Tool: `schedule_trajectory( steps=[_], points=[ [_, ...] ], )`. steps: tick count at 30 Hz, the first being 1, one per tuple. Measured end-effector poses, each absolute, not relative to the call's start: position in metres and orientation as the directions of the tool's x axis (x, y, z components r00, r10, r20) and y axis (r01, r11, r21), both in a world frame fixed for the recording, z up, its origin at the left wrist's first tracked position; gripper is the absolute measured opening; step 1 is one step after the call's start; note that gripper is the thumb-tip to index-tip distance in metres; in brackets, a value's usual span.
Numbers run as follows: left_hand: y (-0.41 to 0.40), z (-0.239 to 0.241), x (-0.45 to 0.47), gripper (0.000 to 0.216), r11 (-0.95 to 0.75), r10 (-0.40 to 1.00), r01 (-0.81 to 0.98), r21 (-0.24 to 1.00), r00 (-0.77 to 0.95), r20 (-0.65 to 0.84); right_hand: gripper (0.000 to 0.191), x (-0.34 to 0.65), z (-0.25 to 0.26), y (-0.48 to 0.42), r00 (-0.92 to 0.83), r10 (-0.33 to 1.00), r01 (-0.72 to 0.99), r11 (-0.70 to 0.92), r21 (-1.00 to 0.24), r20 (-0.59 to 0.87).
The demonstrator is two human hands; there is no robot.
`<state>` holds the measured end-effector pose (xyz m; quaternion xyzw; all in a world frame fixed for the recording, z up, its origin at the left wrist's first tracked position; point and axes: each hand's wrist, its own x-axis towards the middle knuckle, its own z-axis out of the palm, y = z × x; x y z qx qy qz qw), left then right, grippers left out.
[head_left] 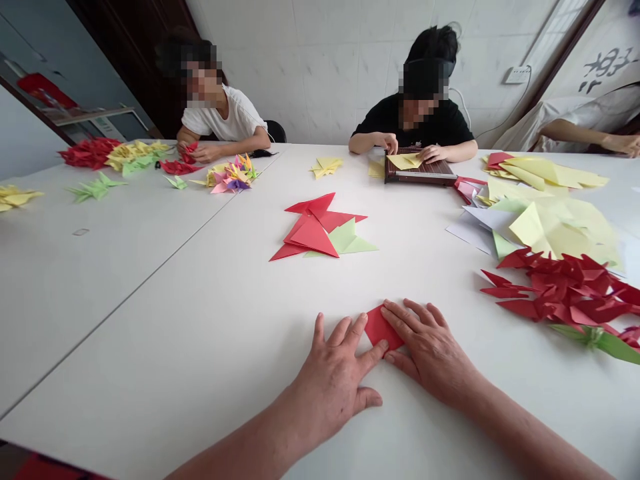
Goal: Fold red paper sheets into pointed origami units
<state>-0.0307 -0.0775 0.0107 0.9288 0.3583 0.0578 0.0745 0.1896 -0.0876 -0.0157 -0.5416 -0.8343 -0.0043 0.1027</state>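
A small folded piece of red paper [382, 328] lies flat on the white table between my hands. My left hand [337, 373] is spread open, with fingertips pressing on the paper's left and lower edges. My right hand [425, 343] lies flat from the other side, its fingers stretched over the paper's right part and hiding that edge. Farther forward, several folded red paper pieces [311, 235] overlap a light green folded piece [350, 238].
To the right are a heap of folded red paper pieces [570, 287] and loose yellow sheets [565, 217]. Across the table, a person in black [435, 120] works over a brown paper trimmer [425, 173]. A person in white [227, 117] sits by colourful folded paper [233, 175].
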Motion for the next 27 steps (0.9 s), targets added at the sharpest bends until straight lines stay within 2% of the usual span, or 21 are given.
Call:
schedule_trajectory(
  steps=[4,9,14,18,20,22,27],
  points=[
    [-0.080,0.013,-0.032,0.074,-0.730,0.675,0.651,0.208,0.735,0.066,0.064,0.193,-0.018,-0.091,-0.411,0.895,0.898,0.431,-0.094,0.174],
    [-0.084,0.009,-0.033,0.076,-0.726,0.682,0.656,0.209,0.725,0.095,0.061,0.204,-0.022,-0.112,-0.436,0.885,0.893,0.448,-0.040,0.162],
    [-0.093,0.009,-0.036,0.079,-0.711,0.689,0.663,0.234,0.723,0.046,0.061,0.209,-0.024,-0.125,-0.415,0.894,0.905,0.425,-0.025,0.169],
    [-0.089,0.025,-0.041,0.064,-0.689,0.686,0.659,0.303,0.727,-0.022,0.053,0.211,-0.016,-0.118,-0.454,0.880,0.885,0.463,-0.040,0.137],
    [-0.077,0.034,-0.040,0.049,-0.651,0.726,0.691,0.315,0.687,-0.008,0.049,0.212,-0.011,-0.111,-0.484,0.866,0.868,0.493,-0.053,0.127],
    [-0.063,0.038,-0.035,0.044,-0.664,0.717,0.670,0.331,0.696,0.030,0.046,0.213,-0.007,-0.104,-0.512,0.850,0.849,0.523,-0.071,0.125],
    [-0.035,0.028,-0.020,0.068,-0.725,0.586,0.586,0.362,0.801,-0.122,0.046,0.213,-0.006,-0.094,-0.528,0.835,0.837,0.543,-0.072,0.158]
  ],
)
